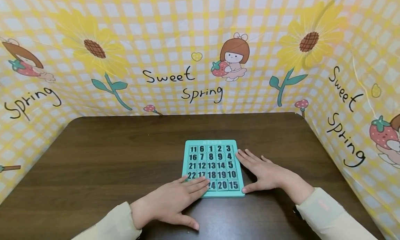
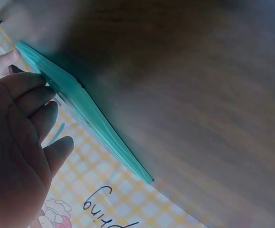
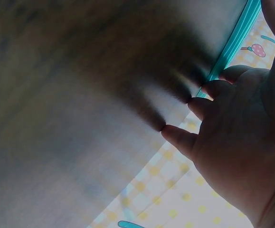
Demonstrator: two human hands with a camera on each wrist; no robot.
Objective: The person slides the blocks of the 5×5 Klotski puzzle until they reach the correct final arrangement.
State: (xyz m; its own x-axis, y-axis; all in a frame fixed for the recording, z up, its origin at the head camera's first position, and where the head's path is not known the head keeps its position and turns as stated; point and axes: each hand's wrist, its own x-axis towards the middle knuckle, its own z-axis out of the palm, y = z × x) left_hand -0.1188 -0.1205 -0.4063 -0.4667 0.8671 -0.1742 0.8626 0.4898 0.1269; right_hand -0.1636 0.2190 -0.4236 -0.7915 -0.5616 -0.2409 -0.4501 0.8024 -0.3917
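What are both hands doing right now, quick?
Left hand: open, partly covering the bottom-left tiles of the turquoise, rectangular, plastic-looking number board.
Right hand: open, spread along the board's right edge.

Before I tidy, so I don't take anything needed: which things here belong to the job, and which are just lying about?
In the job:
- puzzle
- left hand, partly over the puzzle
- right hand, at its right edge

Just around it:
- table, beneath
- cloth, behind and beside

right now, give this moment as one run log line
number puzzle: on brown table | left hand: over its lower left part | right hand: spread along its right edge
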